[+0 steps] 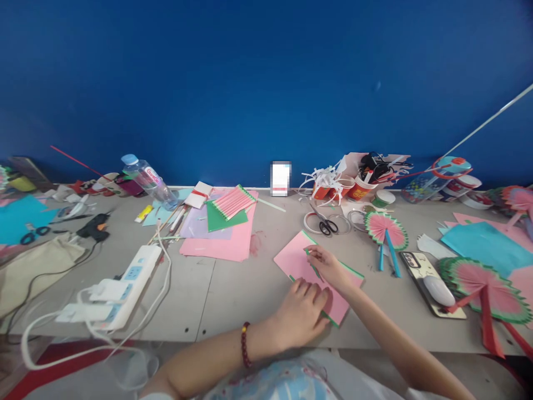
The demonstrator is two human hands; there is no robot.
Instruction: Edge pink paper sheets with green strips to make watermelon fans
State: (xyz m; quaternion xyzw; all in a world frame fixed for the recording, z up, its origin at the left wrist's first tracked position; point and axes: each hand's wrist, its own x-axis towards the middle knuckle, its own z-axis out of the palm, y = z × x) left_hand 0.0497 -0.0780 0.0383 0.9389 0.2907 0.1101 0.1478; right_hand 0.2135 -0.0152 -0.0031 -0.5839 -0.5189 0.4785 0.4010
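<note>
A pink paper sheet (291,253) with green edging lies tilted on the table in front of me. My left hand (302,311) rests palm down on its near part, fingers lightly bent and pressed against the paper. Over the middle of the sheet, my right hand (325,265) pinches a thin green paper strip (307,252); part of the strip is hidden beneath the fingers. Scissors (328,225) with black handles and a roll of tape (311,222) lie just beyond the sheet.
Left stand a power strip (135,283) with cables and a leaning bottle (152,180). A pleated pink piece (233,203) tops stacked papers. Finished paper fans (386,230), a phone (410,266) under a mouse (438,290), and cups (360,189) stand right. A blue wall (266,83) closes the back.
</note>
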